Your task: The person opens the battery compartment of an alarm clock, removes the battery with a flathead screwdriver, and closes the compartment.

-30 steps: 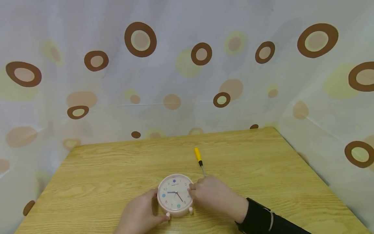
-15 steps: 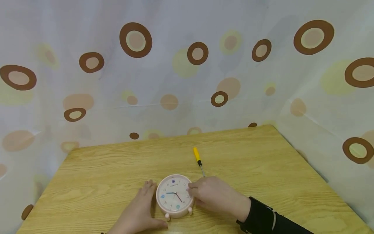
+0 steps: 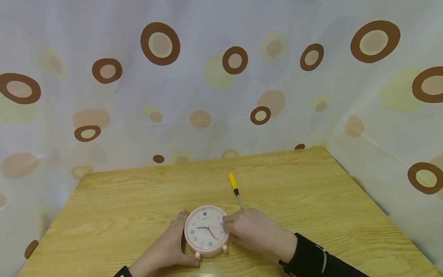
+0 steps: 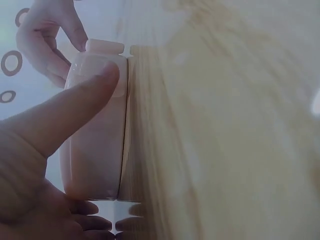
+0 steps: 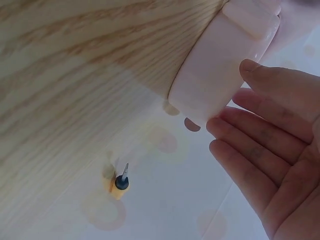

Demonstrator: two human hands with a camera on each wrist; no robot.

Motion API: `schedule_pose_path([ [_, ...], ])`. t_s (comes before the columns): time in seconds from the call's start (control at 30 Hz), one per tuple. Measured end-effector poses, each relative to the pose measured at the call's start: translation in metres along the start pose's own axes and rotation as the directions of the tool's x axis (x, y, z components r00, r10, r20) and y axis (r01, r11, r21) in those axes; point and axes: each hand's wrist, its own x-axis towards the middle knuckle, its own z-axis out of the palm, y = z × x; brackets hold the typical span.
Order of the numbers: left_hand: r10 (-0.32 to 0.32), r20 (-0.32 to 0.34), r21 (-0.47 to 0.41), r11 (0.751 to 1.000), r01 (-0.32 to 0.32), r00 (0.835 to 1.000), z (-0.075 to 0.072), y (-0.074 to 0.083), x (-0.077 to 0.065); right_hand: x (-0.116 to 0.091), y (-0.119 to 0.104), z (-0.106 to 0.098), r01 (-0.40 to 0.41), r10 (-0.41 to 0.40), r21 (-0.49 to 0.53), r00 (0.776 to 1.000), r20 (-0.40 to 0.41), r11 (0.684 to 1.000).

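The handling of the clock [image 3: 205, 230] looks under way rather than finished: it lies on its back on the table [image 3: 138, 200], face up, with its two small feet [image 3: 198, 256] toward the person, and both hands are at its edge. From the front it appears whole, its cover and dial in place; the back is down against the table and hidden, so whether anything has been done there, or how much is left, cannot be told. The screwdriver [image 3: 235, 189] lies beyond it, apart from the clock, with no hand on it, so no tool work seems to be in progress. As for the fingers, the clock sits between the two hands, touched from either side. The left hand [image 3: 165, 247] has its thumb stretched along the lower side wall, by one foot, and its other fingers reaching straight along the left side, cupping the clock without a clenched grip. The right hand [image 3: 255, 232] rests loosely extended fingers on the right part of the rim, the fingertips just overlapping the dial; its thumb lies near them, and none of the fingers looks clenched. How hard either hand presses cannot be judged.
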Motion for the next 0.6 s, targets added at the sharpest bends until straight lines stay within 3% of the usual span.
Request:
schedule_pose_path([
  [0.27,0.010,-0.061,-0.011,1.000,-0.010,0.998,-0.0010,0.0042,0.0030,0.0022,-0.0012,-0.0048,-0.014,0.014,-0.004,1.000,-0.007,1.000],
  [0.43,-0.022,-0.107,-0.010,1.000,0.021,0.994,0.0001,0.0068,0.0020,0.0018,-0.0021,-0.0041,-0.014,0.014,-0.003,1.000,-0.012,1.000],
  [0.6,-0.076,-0.111,-0.027,0.997,0.073,0.991,0.0023,0.0088,-0.0029,0.0018,-0.0052,0.0000,-0.004,0.004,-0.008,1.000,-0.030,1.000],
])
